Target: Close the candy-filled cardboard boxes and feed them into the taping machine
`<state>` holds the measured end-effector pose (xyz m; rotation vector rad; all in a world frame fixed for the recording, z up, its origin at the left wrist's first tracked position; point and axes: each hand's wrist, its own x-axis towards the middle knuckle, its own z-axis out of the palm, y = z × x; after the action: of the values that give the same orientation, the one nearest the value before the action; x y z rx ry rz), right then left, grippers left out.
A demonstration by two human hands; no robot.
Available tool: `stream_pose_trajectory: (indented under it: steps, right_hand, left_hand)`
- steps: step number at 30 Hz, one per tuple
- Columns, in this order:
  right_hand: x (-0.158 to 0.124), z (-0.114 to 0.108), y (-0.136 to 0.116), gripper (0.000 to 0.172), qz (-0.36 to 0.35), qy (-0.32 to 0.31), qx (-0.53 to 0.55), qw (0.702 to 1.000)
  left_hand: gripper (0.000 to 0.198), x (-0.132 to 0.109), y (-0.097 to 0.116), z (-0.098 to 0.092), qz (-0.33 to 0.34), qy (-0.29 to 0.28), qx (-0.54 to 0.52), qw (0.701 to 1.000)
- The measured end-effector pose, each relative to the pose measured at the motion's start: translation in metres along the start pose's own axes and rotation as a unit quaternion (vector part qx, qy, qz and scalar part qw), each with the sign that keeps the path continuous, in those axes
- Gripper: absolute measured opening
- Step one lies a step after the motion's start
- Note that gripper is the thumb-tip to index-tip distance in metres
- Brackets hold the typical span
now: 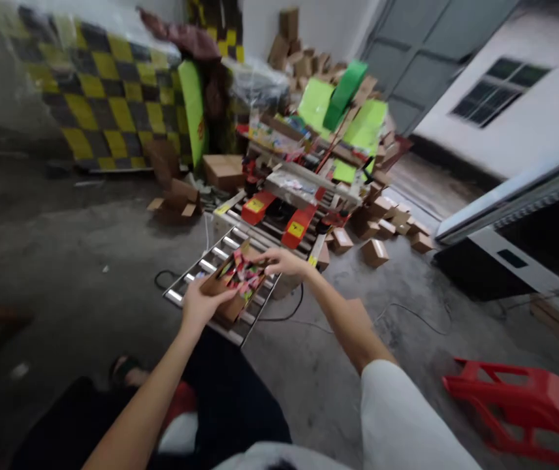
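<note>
An open brown cardboard box filled with colourful packets rests on the near end of a metal roller conveyor. My left hand grips the box's near side, fingers wrapped on its edge. My right hand lies at the box's far right corner, fingers closed on a flap or the contents; motion blur hides which. Behind the rollers stands a box-sealing machine with red guards.
Small sealed cartons lie scattered on the concrete floor right of the machine. Green sheets and flat cardboard pile up behind it. A red plastic stool lies at lower right. A black cable runs under the conveyor. My legs are below.
</note>
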<state>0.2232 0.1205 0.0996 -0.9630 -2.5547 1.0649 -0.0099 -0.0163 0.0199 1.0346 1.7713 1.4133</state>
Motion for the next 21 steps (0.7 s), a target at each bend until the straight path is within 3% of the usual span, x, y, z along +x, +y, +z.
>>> stream_pose_trajectory:
  steps: [5,9,13,16,18,21]
  right_hand:
    - [0.024,0.024,0.007,0.034,0.067,0.068,-0.055,0.994]
    - [0.04,0.034,0.009,0.037,0.074,0.079,-0.094,0.99]
    - [0.035,0.046,0.004,0.056,0.065,0.116,-0.168,0.977]
    - [0.022,0.071,-0.006,0.051,0.032,0.17,-0.241,0.955]
    - [0.014,0.085,-0.014,0.054,0.007,0.158,-0.254,0.954]
    - [0.01,0.09,-0.022,0.06,0.001,0.088,-0.227,0.97]
  left_hand:
    - [0.046,-0.006,-0.004,0.009,0.056,0.037,0.125,0.99]
    - [0.031,-0.016,-0.004,0.01,0.1,0.041,0.148,0.983]
    - [0.03,-0.018,-0.004,0.009,0.105,0.032,0.145,0.983]
    - [0.034,-0.018,-0.007,0.009,0.105,0.036,0.133,0.985]
    - [0.037,-0.019,-0.008,0.01,0.109,0.039,0.122,0.986]
    - [0.042,-0.02,-0.008,0.011,0.107,0.042,0.119,0.986]
